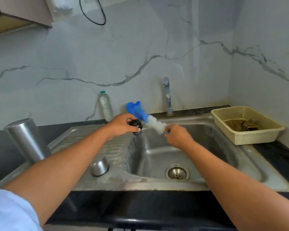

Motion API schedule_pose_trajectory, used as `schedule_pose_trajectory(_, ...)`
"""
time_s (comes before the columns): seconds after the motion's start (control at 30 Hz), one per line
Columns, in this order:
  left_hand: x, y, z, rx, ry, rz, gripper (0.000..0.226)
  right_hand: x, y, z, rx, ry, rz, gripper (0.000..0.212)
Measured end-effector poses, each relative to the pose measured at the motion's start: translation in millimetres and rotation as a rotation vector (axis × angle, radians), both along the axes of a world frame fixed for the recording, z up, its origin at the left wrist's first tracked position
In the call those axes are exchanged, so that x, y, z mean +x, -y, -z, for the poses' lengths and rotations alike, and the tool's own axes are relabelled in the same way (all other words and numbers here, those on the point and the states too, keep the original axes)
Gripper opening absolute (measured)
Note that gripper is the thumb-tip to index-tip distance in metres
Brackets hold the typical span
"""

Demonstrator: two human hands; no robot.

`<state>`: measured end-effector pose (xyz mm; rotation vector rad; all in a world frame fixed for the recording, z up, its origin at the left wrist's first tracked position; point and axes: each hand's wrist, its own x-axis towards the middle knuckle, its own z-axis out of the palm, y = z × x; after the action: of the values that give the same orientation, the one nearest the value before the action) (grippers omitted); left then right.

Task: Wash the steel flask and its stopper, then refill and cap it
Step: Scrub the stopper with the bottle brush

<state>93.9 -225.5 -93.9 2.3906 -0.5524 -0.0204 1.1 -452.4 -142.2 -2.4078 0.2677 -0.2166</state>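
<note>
**Task items.** The round black plastic stopper is held above the left edge of the stainless steel sink. The grip of the left hand is closed around it, thumb at its lower edge. The right hand pinches the thin stem of a bottle brush with white bristles and a blue end. The bristles lie just beside the stopper, but blur prevents confirming contact. The tall cylindrical steel flask stands on the dark desk left of the drainboard, well apart from both hands.

**Risks, as judged.**
- A soapy stopper could slip from the grip into the basin.
- The pinch on the stem is slight, so hard scrubbing could twist the brush loose.
- The left forearm passes near the flask and above the small upturned steel cup. Drawing the arm back carelessly could topple either.

**Count.**
- Stopper: one
- Flask: one
- Brush: one
- Steel cup: one
- Clear plastic bottle with green cap: one
- Chrome tap: one
- Cream perforated plastic basket: one
- Hands: two
</note>
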Motion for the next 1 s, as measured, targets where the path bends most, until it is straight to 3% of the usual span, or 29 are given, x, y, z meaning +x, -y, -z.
schedule_pose_trajectory(0.27,-53.8,-104.8,-21.8,-0.007,0.008,-0.104,0.035,-15.5,-69.9,-2.6,-0.178,-0.031,-0.052,0.02)
schedule_pose_trajectory(0.5,-89.8,-188.1,0.2,0.284,0.002,-0.179,0.041,-27.1,-97.5,3.3,-0.172,-0.013,0.026,0.017)
schedule_pose_trajectory(1.0,-87.6,-229.4,39.5,0.391,-0.021,-0.27,0.054,-43.7,-110.9,12.6,-0.144,-0.033,0.036,0.013)
